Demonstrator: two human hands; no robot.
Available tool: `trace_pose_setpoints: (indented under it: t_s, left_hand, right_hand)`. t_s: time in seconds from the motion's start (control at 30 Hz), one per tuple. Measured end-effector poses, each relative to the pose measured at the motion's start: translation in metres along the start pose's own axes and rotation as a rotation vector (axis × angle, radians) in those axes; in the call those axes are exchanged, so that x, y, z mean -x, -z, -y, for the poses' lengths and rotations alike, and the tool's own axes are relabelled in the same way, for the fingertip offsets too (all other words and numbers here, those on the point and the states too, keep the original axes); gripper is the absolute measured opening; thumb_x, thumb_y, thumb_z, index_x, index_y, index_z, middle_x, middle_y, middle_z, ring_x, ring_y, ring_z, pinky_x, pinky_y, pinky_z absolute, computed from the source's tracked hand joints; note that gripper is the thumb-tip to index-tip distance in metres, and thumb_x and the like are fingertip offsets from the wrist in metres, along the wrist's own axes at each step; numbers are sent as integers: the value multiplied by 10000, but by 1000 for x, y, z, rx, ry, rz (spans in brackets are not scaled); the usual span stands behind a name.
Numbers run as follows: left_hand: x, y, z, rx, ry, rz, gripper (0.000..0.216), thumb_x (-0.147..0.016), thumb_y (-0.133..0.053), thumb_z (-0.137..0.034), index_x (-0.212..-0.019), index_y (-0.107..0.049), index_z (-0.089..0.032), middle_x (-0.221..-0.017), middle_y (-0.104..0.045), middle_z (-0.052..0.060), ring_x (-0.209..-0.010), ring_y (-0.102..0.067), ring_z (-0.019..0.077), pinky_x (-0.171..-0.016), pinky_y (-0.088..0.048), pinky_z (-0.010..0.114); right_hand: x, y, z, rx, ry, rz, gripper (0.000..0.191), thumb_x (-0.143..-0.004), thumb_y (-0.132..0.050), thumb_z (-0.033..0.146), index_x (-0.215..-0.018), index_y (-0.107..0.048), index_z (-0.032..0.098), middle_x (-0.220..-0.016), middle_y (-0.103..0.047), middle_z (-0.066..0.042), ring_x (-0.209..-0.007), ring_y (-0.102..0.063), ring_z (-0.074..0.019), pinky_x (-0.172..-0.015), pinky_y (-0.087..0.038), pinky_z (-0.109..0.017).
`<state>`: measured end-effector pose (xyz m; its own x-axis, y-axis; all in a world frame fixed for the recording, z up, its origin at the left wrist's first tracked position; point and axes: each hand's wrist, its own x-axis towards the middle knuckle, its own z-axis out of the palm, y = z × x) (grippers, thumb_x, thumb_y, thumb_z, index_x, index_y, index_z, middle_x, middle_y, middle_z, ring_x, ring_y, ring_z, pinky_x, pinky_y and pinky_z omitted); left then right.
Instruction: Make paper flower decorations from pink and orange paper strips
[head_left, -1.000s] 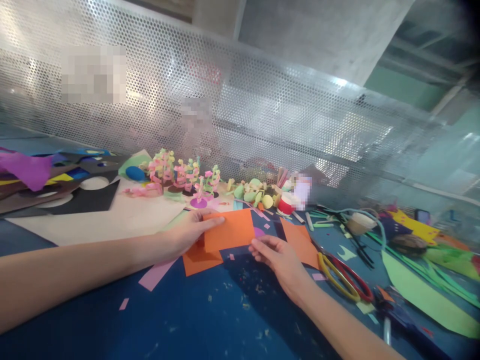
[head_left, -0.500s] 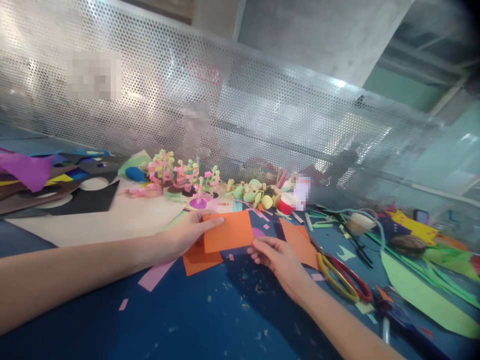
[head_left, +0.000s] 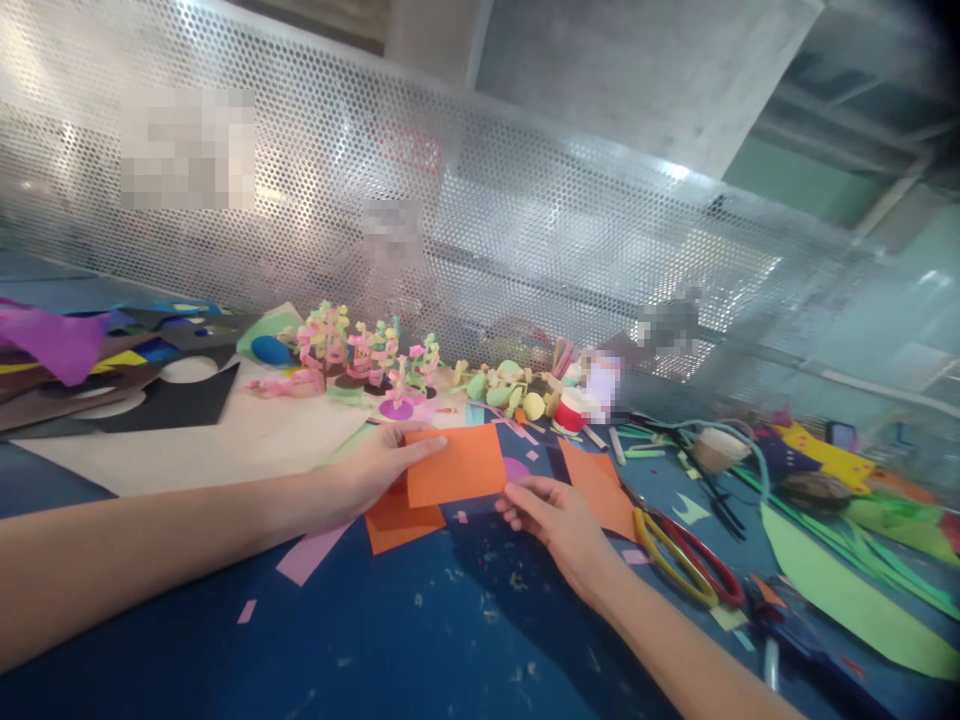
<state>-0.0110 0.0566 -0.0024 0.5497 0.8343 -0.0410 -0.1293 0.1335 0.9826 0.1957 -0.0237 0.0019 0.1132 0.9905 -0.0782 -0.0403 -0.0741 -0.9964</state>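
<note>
Both my hands hold one orange paper rectangle (head_left: 457,464) just above the blue table (head_left: 420,630). My left hand (head_left: 379,462) pinches its left edge, thumb on top. My right hand (head_left: 551,515) pinches its lower right corner with curled fingers. Under it lie two more orange paper pieces: one below the left hand (head_left: 401,520), one to the right (head_left: 600,485).
Scissors with yellow and red handles (head_left: 686,560) lie right of my right hand. Small paper flower models (head_left: 360,355) and foam balls (head_left: 510,385) stand behind. Dark paper sheets (head_left: 112,370) are stacked at the left, green paper strips (head_left: 847,590) at the right. A perforated metal screen (head_left: 450,220) closes the back.
The orange rectangle and both hands have stayed almost still; my right fingers have shifted slightly along its lower edge.
</note>
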Motion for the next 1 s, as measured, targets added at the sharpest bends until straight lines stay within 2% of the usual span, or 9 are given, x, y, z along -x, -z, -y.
trace_pose_setpoints:
  t_s: [0.53, 0.7, 1.0]
  left_hand:
    - [-1, -3, -2, 32, -11, -24, 343, -661, -674, -422, -887, -640, -166, -855, -680, 74, -724, -641, 203, -654, -500, 312]
    - [-2, -3, -3, -12, -38, 32, 305, -662, -691, -375, -885, -664, -168, -840, -697, 68, -708, -645, 194, -671, -487, 296]
    - [-2, -1, 0, -10, -15, 25, 342, -682, -656, -425, -914, -657, -173, -896, -696, 75, -787, -647, 222, -708, -485, 319]
  right_hand:
    - [0, -1, 1, 107, 43, -13, 257, -620, -722, 386, -623, -620, 149, -587, -620, 1, -531, -495, -87, -558, -398, -229]
    - [-1, -1, 0, 119, 65, 2, 258, -639, -715, 387, -603, -606, 155, -569, -595, 17, -533, -477, -83, -552, -375, -222]
    - [0, 2, -1, -62, 22, 37, 301, -715, -647, 429, -735, -671, 130, -687, -671, -63, -600, -542, -110, -584, -417, -234]
